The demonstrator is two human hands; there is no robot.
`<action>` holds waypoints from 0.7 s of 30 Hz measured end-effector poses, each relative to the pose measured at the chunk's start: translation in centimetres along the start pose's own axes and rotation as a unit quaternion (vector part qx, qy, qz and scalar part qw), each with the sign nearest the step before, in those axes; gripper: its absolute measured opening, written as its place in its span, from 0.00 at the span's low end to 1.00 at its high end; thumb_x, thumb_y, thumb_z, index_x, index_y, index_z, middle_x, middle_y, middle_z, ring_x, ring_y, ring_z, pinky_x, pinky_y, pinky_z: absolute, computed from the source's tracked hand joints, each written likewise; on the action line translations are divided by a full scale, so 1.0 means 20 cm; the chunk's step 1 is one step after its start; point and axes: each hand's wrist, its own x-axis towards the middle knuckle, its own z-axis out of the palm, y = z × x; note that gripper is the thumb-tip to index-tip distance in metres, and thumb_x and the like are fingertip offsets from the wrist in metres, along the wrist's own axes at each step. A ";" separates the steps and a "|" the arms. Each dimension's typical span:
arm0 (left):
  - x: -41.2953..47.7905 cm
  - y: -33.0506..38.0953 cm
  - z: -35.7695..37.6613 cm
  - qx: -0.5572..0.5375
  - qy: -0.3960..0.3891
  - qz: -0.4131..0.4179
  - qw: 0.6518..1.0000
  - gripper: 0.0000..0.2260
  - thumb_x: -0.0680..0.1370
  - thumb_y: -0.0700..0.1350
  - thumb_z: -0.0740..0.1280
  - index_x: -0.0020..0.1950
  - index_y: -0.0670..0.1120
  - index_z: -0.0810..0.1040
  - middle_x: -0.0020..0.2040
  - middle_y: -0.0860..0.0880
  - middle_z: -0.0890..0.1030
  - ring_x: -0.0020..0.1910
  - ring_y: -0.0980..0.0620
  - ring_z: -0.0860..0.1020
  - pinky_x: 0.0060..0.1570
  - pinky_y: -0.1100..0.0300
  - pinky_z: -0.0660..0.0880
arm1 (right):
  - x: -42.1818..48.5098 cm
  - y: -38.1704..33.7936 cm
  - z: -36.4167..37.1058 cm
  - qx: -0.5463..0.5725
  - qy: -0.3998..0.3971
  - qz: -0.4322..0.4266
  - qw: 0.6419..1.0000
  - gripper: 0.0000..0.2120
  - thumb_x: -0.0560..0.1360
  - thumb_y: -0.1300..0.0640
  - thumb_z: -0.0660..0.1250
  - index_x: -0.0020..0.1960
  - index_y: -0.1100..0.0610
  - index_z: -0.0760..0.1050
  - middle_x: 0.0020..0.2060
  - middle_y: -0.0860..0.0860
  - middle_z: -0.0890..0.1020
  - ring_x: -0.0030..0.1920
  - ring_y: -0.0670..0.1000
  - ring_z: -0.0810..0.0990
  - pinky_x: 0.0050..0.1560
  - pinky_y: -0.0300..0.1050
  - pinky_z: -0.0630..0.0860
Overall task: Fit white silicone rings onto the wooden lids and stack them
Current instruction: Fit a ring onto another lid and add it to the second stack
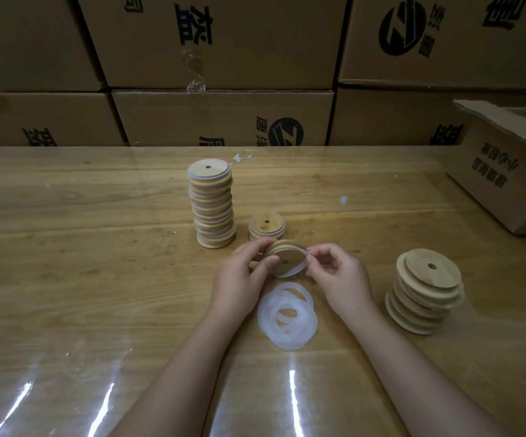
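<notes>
A tall stack [212, 205] of ringed lids stands at 11 o'clock from my hands, a short stack [267, 230] at 12. Bare lids [425, 291] wait at 4 o'clock and loose rings [287, 320] at 6, so I judge plenty remains. My left hand [239, 275] grips the lid [285, 261]; my right hand [337, 272] pinches its ring [298, 270] at the lid's 3 o'clock edge.

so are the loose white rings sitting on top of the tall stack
No, the loose white rings lie on the table, nearer than the tall stack.

Wooden table [82, 279]; on it tall lid stack [212, 206], short stack [267, 228], bare-lid stack [424, 294], loose rings [266, 320], carton [501, 184]
</notes>
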 end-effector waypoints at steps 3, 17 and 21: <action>0.00 0.00 0.00 0.009 -0.003 0.012 1.000 0.12 0.75 0.42 0.69 0.57 0.49 0.79 0.49 0.57 0.79 0.46 0.69 0.74 0.42 0.77 0.67 | 0.01 0.00 0.00 0.000 -0.009 0.028 1.000 0.10 0.72 0.64 0.68 0.39 0.49 0.76 0.39 0.51 0.83 0.41 0.53 0.82 0.46 0.48 0.79; -0.01 0.01 0.00 0.033 0.018 0.015 0.999 0.13 0.73 0.42 0.70 0.57 0.50 0.78 0.49 0.56 0.79 0.49 0.59 0.74 0.42 0.69 0.72 | 0.01 0.01 -0.01 -0.002 -0.067 0.019 0.998 0.07 0.74 0.60 0.67 0.42 0.48 0.76 0.41 0.47 0.81 0.43 0.48 0.81 0.47 0.48 0.80; -0.02 0.03 0.01 0.106 0.013 0.074 0.991 0.15 0.72 0.45 0.72 0.58 0.49 0.79 0.48 0.57 0.79 0.46 0.52 0.73 0.44 0.62 0.71 | -0.01 0.00 0.01 -0.012 -0.074 -0.027 0.997 0.11 0.73 0.64 0.68 0.41 0.47 0.75 0.44 0.47 0.80 0.43 0.38 0.78 0.41 0.30 0.74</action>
